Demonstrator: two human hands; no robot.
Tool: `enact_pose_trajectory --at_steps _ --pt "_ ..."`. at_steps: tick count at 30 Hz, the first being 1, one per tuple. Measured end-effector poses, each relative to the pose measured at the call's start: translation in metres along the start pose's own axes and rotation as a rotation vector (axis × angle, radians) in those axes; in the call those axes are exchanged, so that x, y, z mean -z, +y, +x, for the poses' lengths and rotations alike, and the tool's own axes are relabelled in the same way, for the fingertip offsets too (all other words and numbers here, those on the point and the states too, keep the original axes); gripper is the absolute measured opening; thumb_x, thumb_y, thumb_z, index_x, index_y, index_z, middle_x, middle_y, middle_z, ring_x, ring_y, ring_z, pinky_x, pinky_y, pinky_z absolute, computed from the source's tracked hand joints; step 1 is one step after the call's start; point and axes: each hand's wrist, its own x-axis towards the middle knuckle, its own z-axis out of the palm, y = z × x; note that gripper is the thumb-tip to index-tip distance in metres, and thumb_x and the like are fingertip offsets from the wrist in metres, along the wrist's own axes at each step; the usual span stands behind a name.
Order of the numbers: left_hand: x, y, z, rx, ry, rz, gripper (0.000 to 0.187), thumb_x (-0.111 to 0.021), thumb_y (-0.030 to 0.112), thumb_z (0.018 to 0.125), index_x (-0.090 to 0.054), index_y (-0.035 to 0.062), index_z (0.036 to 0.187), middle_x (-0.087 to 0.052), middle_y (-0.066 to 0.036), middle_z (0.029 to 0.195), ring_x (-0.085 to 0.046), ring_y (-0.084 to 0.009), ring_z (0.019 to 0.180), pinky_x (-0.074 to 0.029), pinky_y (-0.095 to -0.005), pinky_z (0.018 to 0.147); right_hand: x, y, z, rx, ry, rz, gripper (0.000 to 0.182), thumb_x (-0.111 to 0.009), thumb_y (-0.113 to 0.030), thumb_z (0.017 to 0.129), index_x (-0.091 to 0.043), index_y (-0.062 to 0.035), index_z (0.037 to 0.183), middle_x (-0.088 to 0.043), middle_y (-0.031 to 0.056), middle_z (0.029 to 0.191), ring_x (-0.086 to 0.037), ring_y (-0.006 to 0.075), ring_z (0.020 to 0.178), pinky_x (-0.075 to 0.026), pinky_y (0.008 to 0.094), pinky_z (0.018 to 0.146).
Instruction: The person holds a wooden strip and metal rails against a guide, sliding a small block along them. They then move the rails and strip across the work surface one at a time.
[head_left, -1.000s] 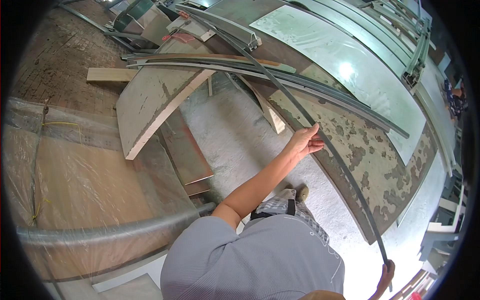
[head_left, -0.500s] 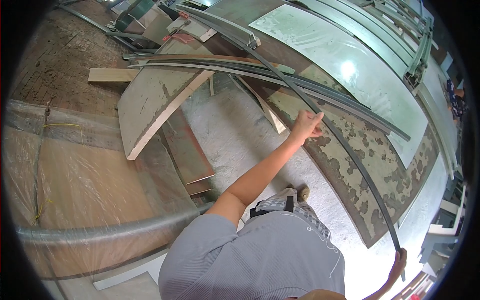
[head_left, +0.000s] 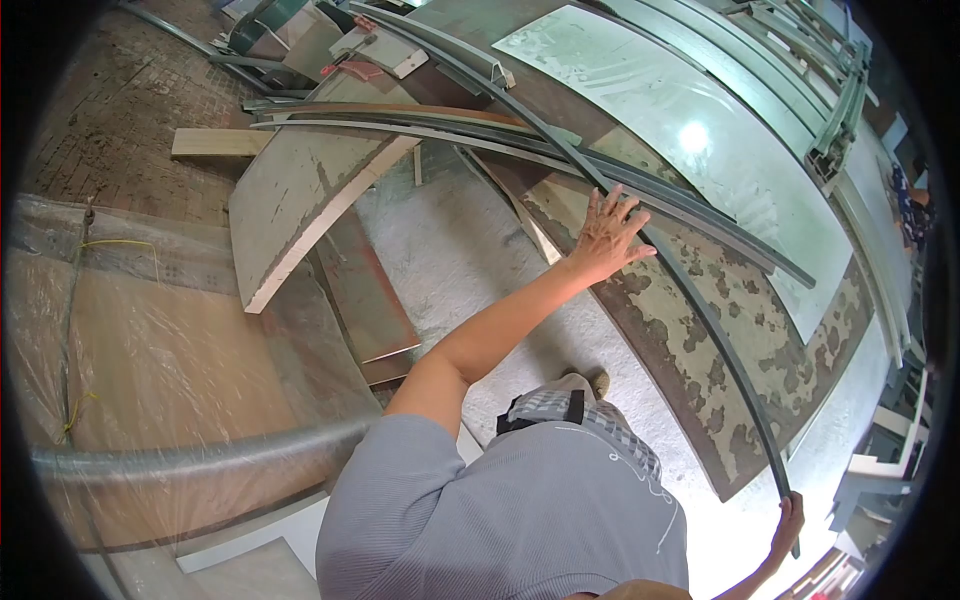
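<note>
A long dark strip [head_left: 705,310] runs diagonally over the worktable, from the upper left to the lower right. My left hand [head_left: 607,238] lies across the strip near its middle, palm down with the fingers spread, not wrapped round it. Near the strip's lower right end, my right hand [head_left: 789,522] is closed round it. Under the strip lies a worn board [head_left: 690,385] with patchy brown and pale areas. Several long metal profiles [head_left: 690,205] cross beneath the strip, beside a glossy pale sheet [head_left: 690,110].
A thick tilted board [head_left: 300,200] stands left of centre. Plastic-wrapped panels [head_left: 170,350] and a grey pipe [head_left: 200,462] are at the left. Red-handled tools [head_left: 358,69] rest at the top. More metal profiles [head_left: 830,150] lie at the upper right. Part of another person [head_left: 912,205] shows at the right edge.
My left hand has gone from bent fingers at the strip to spread fingers over it, slightly further left. My right hand and the strip's lower end have shifted slightly left.
</note>
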Motion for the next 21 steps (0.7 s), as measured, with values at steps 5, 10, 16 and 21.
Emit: enact_pose_trajectory --at_steps 5,10,16,21 --pt "-0.006 0.001 0.001 0.023 0.035 -0.035 0.052 -0.054 0.051 0.081 -0.053 0.0091 0.112 -0.043 -0.014 0.121 -0.025 -0.0377 0.128 -0.015 -0.0591 0.104 -0.009 0.016 0.013 0.007 0.051 -0.044 0.019 -0.045 -0.017 0.092 -0.050 0.0007 0.095 -0.047 0.0089 0.073 -0.043 0.0173 0.068 -0.038 0.0294 0.064" --pt "-0.006 0.002 0.005 0.015 0.111 0.068 0.051 -0.054 0.054 0.079 -0.055 0.0120 0.108 -0.047 -0.011 0.113 -0.032 -0.0344 0.122 -0.019 -0.0589 0.103 0.001 0.007 0.036 0.059 0.055 -0.040 0.024 -0.042 -0.019 0.093 -0.049 0.0029 0.098 -0.048 0.0121 0.079 -0.043 0.0215 0.072 -0.039 0.0319 0.069" --pt "0.016 -0.012 0.035 -0.045 -0.058 0.043 0.051 -0.058 0.057 0.071 -0.061 0.0112 0.095 -0.049 -0.008 0.096 -0.045 -0.0303 0.104 -0.020 -0.0569 0.103 0.013 0.007 0.066 0.105 0.104 -0.027 0.024 -0.043 -0.022 0.093 -0.049 0.0009 0.096 -0.047 0.0092 0.076 -0.043 0.0188 0.070 -0.039 0.0308 0.067" --pt "0.012 -0.020 0.042 -0.058 -0.065 0.011 0.052 -0.060 0.058 0.069 -0.062 0.0100 0.089 -0.049 -0.008 0.092 -0.047 -0.0291 0.098 -0.022 -0.0542 0.104 -0.001 0.025 0.084 0.129 0.072 0.046 0.023 -0.046 -0.022 0.092 -0.050 0.0001 0.095 -0.047 0.0071 0.076 -0.043 0.0170 0.071 -0.038 0.0291 0.067"
